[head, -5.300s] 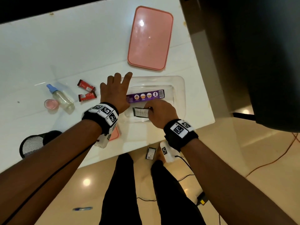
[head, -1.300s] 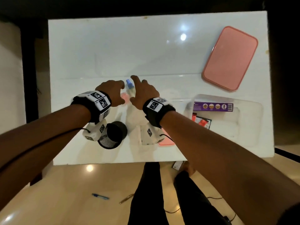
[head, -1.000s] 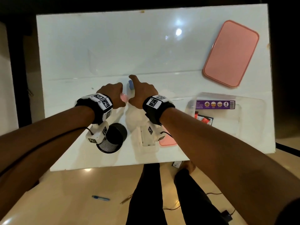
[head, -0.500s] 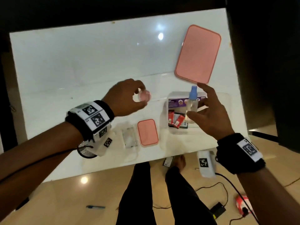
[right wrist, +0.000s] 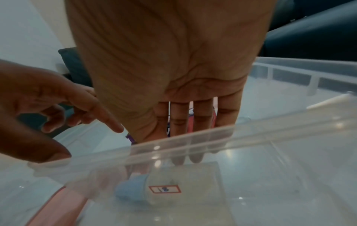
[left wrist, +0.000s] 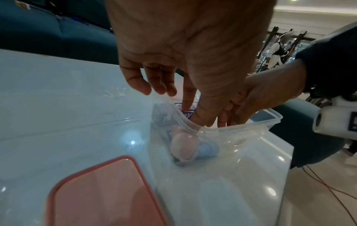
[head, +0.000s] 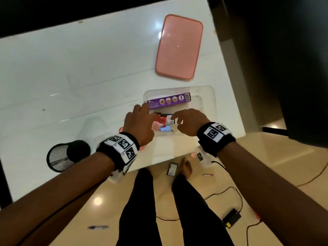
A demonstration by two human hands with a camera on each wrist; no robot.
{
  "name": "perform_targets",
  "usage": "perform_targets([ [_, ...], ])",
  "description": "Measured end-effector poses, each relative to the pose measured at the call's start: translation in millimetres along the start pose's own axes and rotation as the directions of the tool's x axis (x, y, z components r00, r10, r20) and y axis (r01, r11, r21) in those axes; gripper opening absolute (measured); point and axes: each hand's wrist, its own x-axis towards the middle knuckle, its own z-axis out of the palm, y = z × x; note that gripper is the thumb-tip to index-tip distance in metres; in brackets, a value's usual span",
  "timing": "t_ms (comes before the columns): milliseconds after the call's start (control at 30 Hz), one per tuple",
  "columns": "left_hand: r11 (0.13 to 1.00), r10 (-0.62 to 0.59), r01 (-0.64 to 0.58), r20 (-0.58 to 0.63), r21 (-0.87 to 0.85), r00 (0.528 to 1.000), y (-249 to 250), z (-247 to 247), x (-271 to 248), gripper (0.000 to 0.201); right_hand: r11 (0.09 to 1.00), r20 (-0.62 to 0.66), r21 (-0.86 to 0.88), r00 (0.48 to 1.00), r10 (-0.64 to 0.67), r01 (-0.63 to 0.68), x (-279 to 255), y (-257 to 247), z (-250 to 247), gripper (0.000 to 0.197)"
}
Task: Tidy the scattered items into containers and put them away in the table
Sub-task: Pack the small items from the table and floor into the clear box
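Note:
A clear plastic container stands near the table's front edge. In it lie a purple box, red packets, a small pink jar and a blue-capped clear bottle on its side. My left hand hovers over the container's left end, fingers relaxed and pointing down, holding nothing. My right hand reaches in from the near side with straight fingers just above the bottle, empty. The big pink lid lies behind the container.
A small pink lid lies left of the container, partly under my left wrist. A black mesh cup lies on its side at the front left. On the floor are a pen, a small device and cables.
Half a second ago my left hand held the pink jar and my right held the bottle above the table. Both items now lie in the container and my hands are empty.

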Motion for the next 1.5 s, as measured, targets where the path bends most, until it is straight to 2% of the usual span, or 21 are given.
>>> perform_targets([
  [133, 0.999, -0.032, 0.031, -0.045, -0.040, 0.998, 6.2, 0.1, -3.4, 0.048, 0.997, -0.037, 0.054, 0.998, -0.055, 0.057, -5.7, 9.4, -2.9, 0.038],
  [267, 0.979, -0.073, 0.042, -0.149, -0.202, 0.986, 23.3, -2.8, -13.0, 0.035, 0.966, -0.235, 0.194, 0.964, -0.124, 0.172, -34.9, 25.5, -20.6, 0.029],
  [400, 0.924, -0.104, -0.009, -0.273, -0.383, 0.956, 52.8, 4.1, -31.3, 0.018, 0.934, -0.375, 0.290, 0.923, -0.089, 0.208, -76.0, 52.2, -33.0, 0.024],
  [500, 0.871, -0.124, -0.015, -0.249, -0.491, 0.960, 77.2, 26.7, -48.2, 0.015, 0.916, -0.438, 0.357, 0.899, -0.009, 0.183, -105.7, 82.0, -18.5, 0.021],
  [600, 0.812, -0.149, 0.025, -0.166, -0.583, 0.975, 102.6, 67.3, -69.1, 0.013, 0.889, -0.468, 0.436, 0.879, 0.092, 0.139, -131.0, 115.7, 23.9, 0.018],
  [700, 0.727, -0.150, 0.089, -0.031, -0.681, 0.988, 130.6, 117.9, -96.7, 0.011, 0.870, -0.443, 0.489, 0.877, 0.187, 0.062, -153.1, 149.2, 89.5, 0.017],
  [767, 0.706, -0.116, 0.127, 0.063, -0.697, 0.991, 145.4, 157.4, -115.9, 0.012, 0.859, -0.390, 0.511, 0.885, 0.255, -0.023, -167.0, 169.6, 141.4, 0.016],
  [833, 0.718, -0.048, 0.136, 0.147, -0.683, 0.988, 156.1, 198.1, -129.9, 0.014, 0.832, -0.311, 0.541, 0.889, 0.336, -0.125, -177.2, 188.1, 194.9, 0.015],
  [933, 0.755, 0.036, 0.122, 0.226, -0.644, 0.973, 164.6, 254.5, -143.4, 0.015, 0.776, -0.129, 0.556, 0.891, 0.435, -0.298, -182.3, 215.2, 270.9, 0.015],
  [1033, 0.813, 0.109, 0.090, 0.302, -0.575, 0.947, 169.2, 301.6, -144.5, 0.017, 0.709, 0.085, 0.532, 0.863, 0.498, -0.462, -179.5, 244.8, 333.6, 0.016],
  [1133, 0.859, 0.139, 0.071, 0.364, -0.507, 0.921, 175.1, 340.6, -122.6, 0.020, 0.597, 0.219, 0.566, 0.801, 0.557, -0.569, -161.6, 273.8, 389.5, 0.022],
  [1300, 0.935, 0.200, -0.064, 0.367, -0.350, 0.909, 189.9, 416.3, -30.8, 0.042, 0.350, 0.213, 0.709, 0.658, 0.722, -0.613, -95.7, 323.4, 467.4, 0.041],
  [1367, 0.952, 0.200, -0.105, 0.323, -0.289, 0.925, 194.7, 449.4, 17.6, 0.055, 0.224, 0.216, 0.786, 0.596, 0.774, -0.576, -60.2, 340.9, 490.7, 0.050],
  [1433, 0.965, 0.156, -0.090, 0.265, -0.245, 0.952, 198.4, 476.4, 62.1, 0.064, 0.064, 0.254, 0.863, 0.538, 0.804, -0.502, -30.9, 352.2, 508.3, 0.057],
  [1500, 0.976, 0.124, -0.081, 0.206, -0.202, 0.971, 203.0, 497.2, 102.4, 0.074, -0.048, 0.274, 0.909, 0.509, 0.816, -0.414, -4.1, 360.8, 524.2, 0.057],
])
